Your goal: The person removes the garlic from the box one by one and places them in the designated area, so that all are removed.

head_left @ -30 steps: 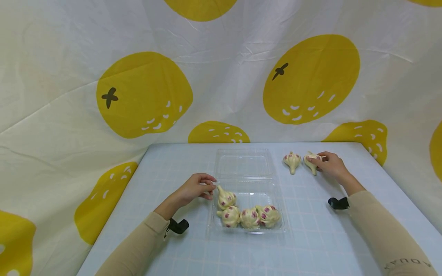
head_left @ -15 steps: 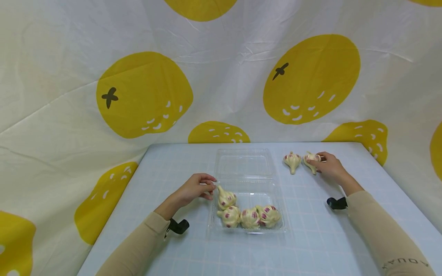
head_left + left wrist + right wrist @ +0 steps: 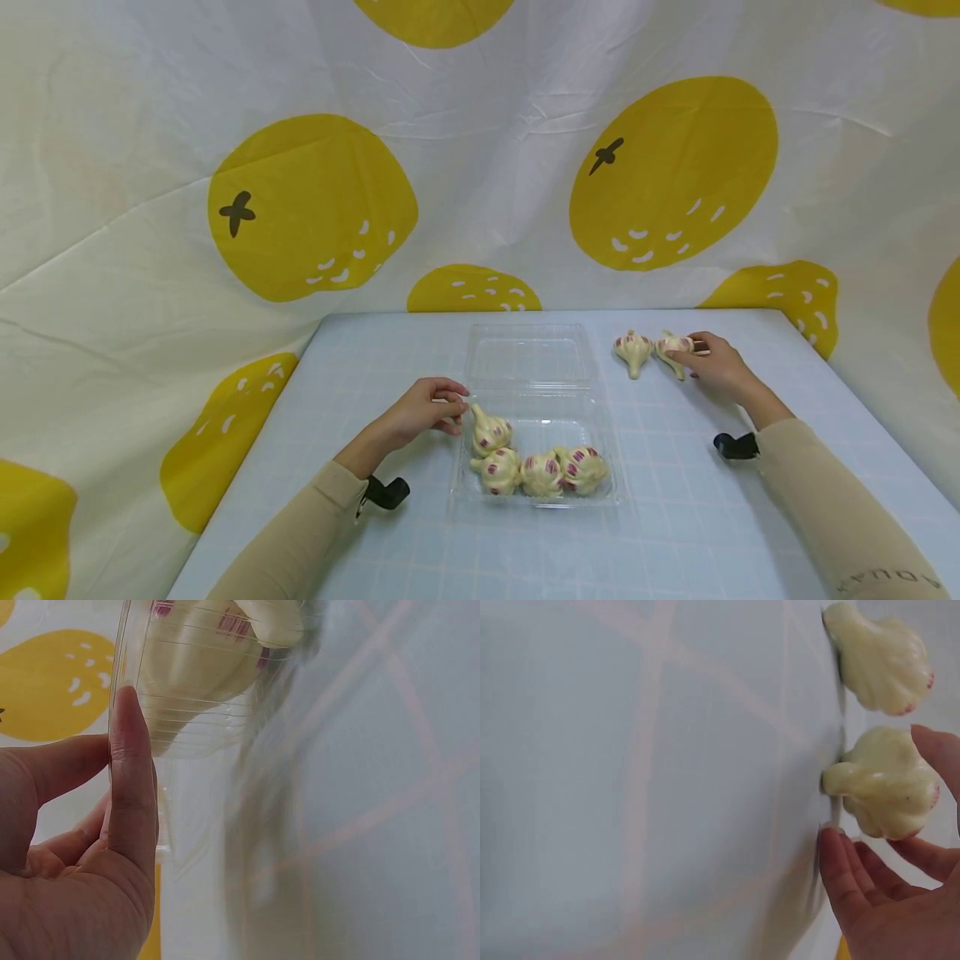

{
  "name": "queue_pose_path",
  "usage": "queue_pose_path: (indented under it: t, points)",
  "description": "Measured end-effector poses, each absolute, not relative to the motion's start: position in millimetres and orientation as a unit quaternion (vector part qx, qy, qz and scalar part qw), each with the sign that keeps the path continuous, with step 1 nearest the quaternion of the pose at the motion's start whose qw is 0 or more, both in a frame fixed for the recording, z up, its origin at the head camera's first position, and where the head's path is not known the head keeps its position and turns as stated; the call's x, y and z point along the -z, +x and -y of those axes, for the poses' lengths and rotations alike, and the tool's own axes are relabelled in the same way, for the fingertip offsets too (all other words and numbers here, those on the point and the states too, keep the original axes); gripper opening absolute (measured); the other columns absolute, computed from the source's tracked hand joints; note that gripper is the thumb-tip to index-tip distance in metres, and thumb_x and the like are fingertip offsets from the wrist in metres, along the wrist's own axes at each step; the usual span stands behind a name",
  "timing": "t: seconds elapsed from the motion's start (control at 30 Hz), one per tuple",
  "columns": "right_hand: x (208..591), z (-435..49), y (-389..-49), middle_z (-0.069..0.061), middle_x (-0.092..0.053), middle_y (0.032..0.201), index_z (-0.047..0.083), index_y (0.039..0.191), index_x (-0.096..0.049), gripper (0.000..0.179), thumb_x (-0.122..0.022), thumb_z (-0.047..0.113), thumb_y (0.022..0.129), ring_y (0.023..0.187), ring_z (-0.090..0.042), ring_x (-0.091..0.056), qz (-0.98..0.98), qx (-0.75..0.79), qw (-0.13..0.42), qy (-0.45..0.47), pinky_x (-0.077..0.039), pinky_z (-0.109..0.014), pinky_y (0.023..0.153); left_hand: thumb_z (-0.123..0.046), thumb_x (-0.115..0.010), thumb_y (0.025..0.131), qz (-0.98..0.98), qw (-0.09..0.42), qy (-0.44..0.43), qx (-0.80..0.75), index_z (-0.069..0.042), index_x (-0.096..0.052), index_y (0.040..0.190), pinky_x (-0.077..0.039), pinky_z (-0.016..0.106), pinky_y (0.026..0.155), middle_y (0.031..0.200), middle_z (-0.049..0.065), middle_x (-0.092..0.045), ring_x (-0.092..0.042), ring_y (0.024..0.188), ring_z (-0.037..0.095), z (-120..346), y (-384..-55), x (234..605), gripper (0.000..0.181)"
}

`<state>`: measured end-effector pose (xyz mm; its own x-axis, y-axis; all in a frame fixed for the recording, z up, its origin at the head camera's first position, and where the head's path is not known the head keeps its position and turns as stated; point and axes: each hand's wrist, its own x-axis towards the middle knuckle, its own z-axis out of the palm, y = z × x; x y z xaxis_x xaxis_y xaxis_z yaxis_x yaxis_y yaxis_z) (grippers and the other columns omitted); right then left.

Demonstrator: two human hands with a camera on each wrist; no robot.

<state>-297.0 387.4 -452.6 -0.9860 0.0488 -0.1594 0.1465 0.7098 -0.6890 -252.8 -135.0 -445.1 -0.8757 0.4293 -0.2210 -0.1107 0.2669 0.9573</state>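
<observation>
At the near left edge of an open clear plastic container, my left hand pinches the rim between thumb and fingers; the left wrist view shows the fingertips against the clear wall. Several garlic bulbs with purple markings lie in the container's base, along its left and front sides. Far right on the table, my right hand grips another garlic bulb, thumb on one side and index finger on the other. Beside it lies a further garlic bulb, stem toward me.
The container's lid lies folded back flat behind the base. A pale blue checked cloth covers the table. A white curtain with yellow lemon prints hangs right behind the far edge.
The garlic bulb in my right hand has shifted slightly left, closer to the bulb beside it. My left hand stays at the container rim.
</observation>
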Motion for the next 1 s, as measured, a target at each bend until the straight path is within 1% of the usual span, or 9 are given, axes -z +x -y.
queue_pose_path:
  t: [0.17, 0.3, 0.43, 0.5, 0.73, 1.0]
  points:
    - [448, -388, -290, -0.039, -0.035, 0.147, -0.009, 0.151, -0.028, 0.094, -0.058, 0.062, 0.097, 0.114, -0.044, -0.057, -0.928, 0.363, 0.068, 0.047, -0.052, -0.056, 0.099, -0.006, -0.068, 0.098, -0.763, 0.228, 0.106, -0.595, 0.007, -0.059, 0.130, -0.064, 0.034, 0.072, 0.101, 0.019, -0.064, -0.067, 0.078, 0.020, 136, -253, 444, 0.036]
    - [443, -389, -285, -0.040, -0.036, 0.146, -0.010, 0.151, -0.028, 0.093, -0.058, 0.060, 0.098, 0.122, -0.050, -0.051, -0.934, 0.351, 0.063, 0.034, -0.050, -0.060, 0.102, -0.005, -0.067, 0.099, -0.763, 0.228, 0.112, -0.594, 0.009, -0.058, 0.131, -0.064, 0.033, 0.072, 0.101, 0.021, -0.063, -0.067, 0.078, 0.019, 137, -253, 443, 0.037]
    - [438, -390, -279, -0.039, -0.036, 0.147, -0.010, 0.151, -0.028, 0.093, -0.058, 0.061, 0.098, 0.127, -0.053, -0.045, -0.939, 0.337, 0.059, 0.020, -0.049, -0.062, 0.102, -0.005, -0.067, 0.098, -0.762, 0.228, 0.115, -0.595, 0.010, -0.057, 0.131, -0.064, 0.033, 0.071, 0.101, 0.022, -0.063, -0.067, 0.077, 0.019, 137, -252, 443, 0.037]
    - [436, -391, -277, -0.038, -0.036, 0.147, -0.010, 0.151, -0.028, 0.093, -0.057, 0.061, 0.098, 0.128, -0.053, -0.044, -0.943, 0.327, 0.056, 0.016, -0.049, -0.063, 0.101, -0.005, -0.067, 0.099, -0.762, 0.229, 0.118, -0.594, 0.010, -0.057, 0.131, -0.064, 0.033, 0.071, 0.101, 0.022, -0.063, -0.067, 0.077, 0.019, 137, -252, 443, 0.037]
    - [425, -387, -266, -0.037, -0.042, 0.144, -0.009, 0.151, -0.031, 0.090, -0.061, 0.057, 0.098, 0.123, -0.051, -0.047, -0.949, 0.311, 0.048, 0.000, -0.053, -0.060, 0.095, -0.004, -0.066, 0.098, -0.762, 0.228, 0.118, -0.595, 0.009, -0.058, 0.130, -0.064, 0.033, 0.071, 0.100, 0.021, -0.063, -0.067, 0.077, 0.019, 136, -251, 442, 0.035]
    - [410, -369, -253, -0.033, -0.042, 0.146, -0.006, 0.151, -0.034, 0.086, -0.065, 0.053, 0.097, 0.125, -0.049, -0.048, -0.945, 0.319, 0.044, -0.048, -0.054, -0.060, 0.096, -0.003, -0.066, 0.099, -0.761, 0.227, 0.118, -0.597, 0.008, -0.059, 0.129, -0.064, 0.033, 0.070, 0.099, 0.021, -0.063, -0.067, 0.075, 0.019, 134, -250, 439, 0.033]
